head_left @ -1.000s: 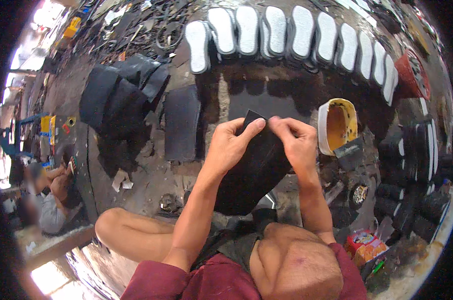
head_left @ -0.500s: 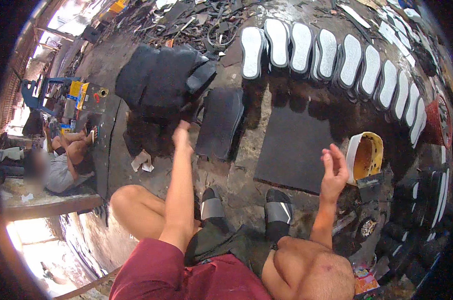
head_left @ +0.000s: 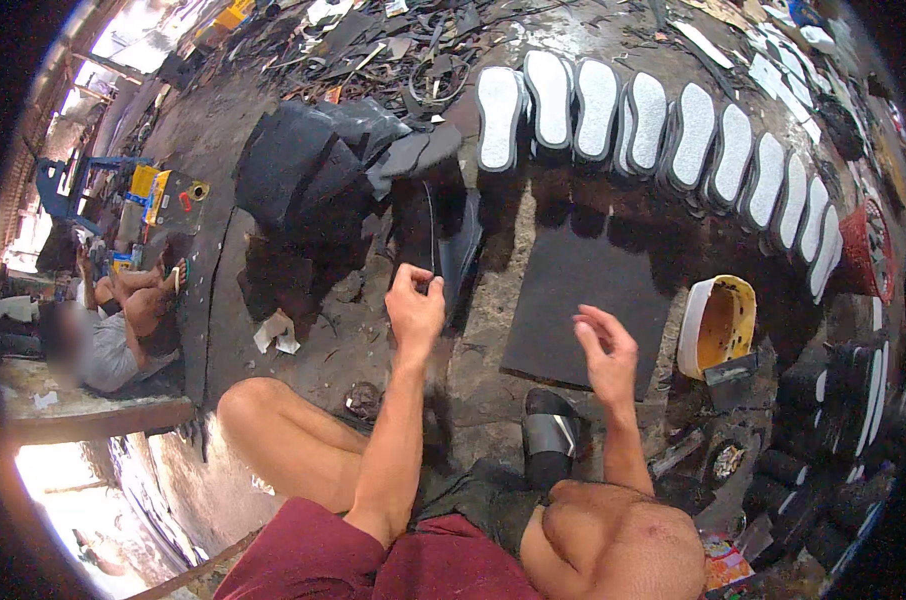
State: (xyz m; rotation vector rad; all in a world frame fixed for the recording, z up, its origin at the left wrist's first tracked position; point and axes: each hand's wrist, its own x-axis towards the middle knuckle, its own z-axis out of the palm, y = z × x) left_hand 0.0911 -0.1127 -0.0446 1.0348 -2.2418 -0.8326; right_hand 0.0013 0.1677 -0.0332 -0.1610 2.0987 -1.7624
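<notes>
My left hand [head_left: 416, 308] pinches the edge of a thin black sheet [head_left: 413, 225], which stands up from the hand and shows partly edge-on. Just behind it lies a stack of dark sheets [head_left: 460, 245]. Over a flat black square mat [head_left: 543, 320], my right hand [head_left: 609, 352] hovers with thumb and fingers apart and nothing in it. Right of that hand stands a white and yellow tub [head_left: 686, 335] with brownish residue inside.
White-topped sole pieces [head_left: 695, 130] stand in a curved row of stacks at the far right. Black sheets [head_left: 303, 165] are heaped far left, with scraps [head_left: 373, 45] beyond. A red basket [head_left: 866, 250] is at the right edge. Another person [head_left: 118, 345] sits at the left.
My left hand has moved right and nearer, and now has a black sheet pinched in it. My right hand has shifted left, away from the tub. The black heap at far left looks rearranged.
</notes>
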